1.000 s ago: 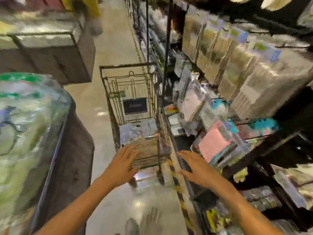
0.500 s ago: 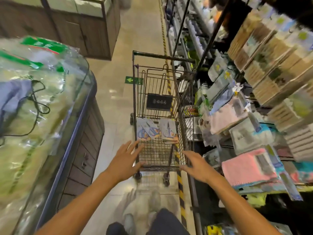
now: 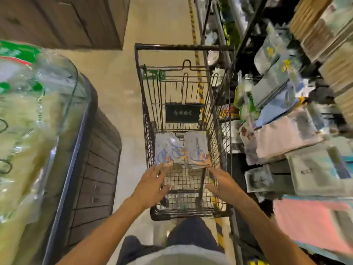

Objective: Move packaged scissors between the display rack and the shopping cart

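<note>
We reached both hands into shopping cart (image 3: 183, 190): left hand (image 3: 152, 185), right hand (image 3: 222, 185), fingers spread, holding nothing. Best next: pinch scissors pkgs (image 3: 181, 151) by card edges, one per hand.

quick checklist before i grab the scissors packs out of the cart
1. Left hand free: ok, fingers spread, holding nothing.
2. Right hand free: ok, open over the cart.
3. Scissors packs in reach: ok, flat on the floor of the shopping cart, just beyond both hands' fingertips.
4. Nothing lying on the packs: ok, but the left ones overlap each other.
5. Exact pack count: cannot tell, overlap and blur.
6. Free hook on the display rack: cannot tell, that side is blurred.
</note>
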